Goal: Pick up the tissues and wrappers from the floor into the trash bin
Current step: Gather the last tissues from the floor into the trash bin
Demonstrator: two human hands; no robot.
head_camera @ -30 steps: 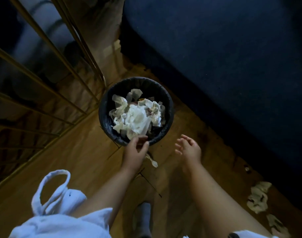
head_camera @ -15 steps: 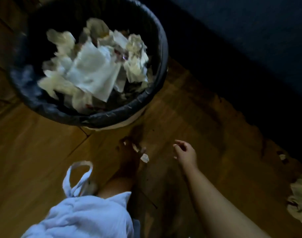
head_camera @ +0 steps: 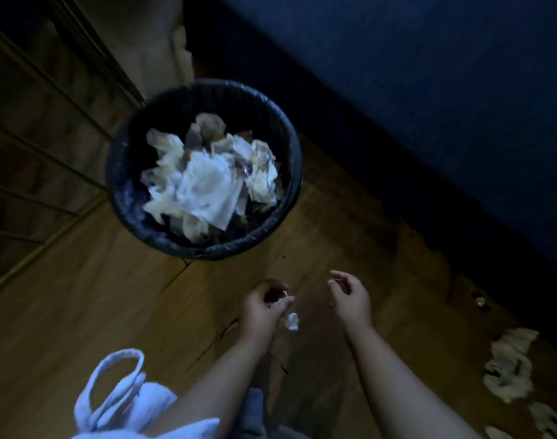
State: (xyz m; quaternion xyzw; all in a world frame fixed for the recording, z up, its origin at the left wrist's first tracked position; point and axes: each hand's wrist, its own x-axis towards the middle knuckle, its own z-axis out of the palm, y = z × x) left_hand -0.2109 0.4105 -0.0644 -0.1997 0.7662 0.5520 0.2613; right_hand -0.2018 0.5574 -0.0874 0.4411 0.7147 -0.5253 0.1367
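A round trash bin [head_camera: 129, 198] with a black liner stands on the wooden floor, filled with crumpled white tissues [head_camera: 207, 179]. Just below it my left hand [head_camera: 261, 307] pinches a small white tissue scrap [head_camera: 290, 320] that hangs from its fingers. My right hand [head_camera: 350, 294] hovers beside it with loosely curled fingers and holds nothing. More crumpled tissues [head_camera: 508, 365] lie on the floor at the right edge, with another piece [head_camera: 552, 421] below them.
A dark blue bed or sofa [head_camera: 429, 90] fills the upper right. A wooden slatted frame [head_camera: 42, 137] runs along the left. A white robe with a loop [head_camera: 118, 397] hangs at the bottom left. A small object [head_camera: 479, 301] lies near the blue furniture.
My left hand went down to the floor, took up the small tissue scrap and now holds it raised. The view pulled back from the bin. My right hand stayed beside it.
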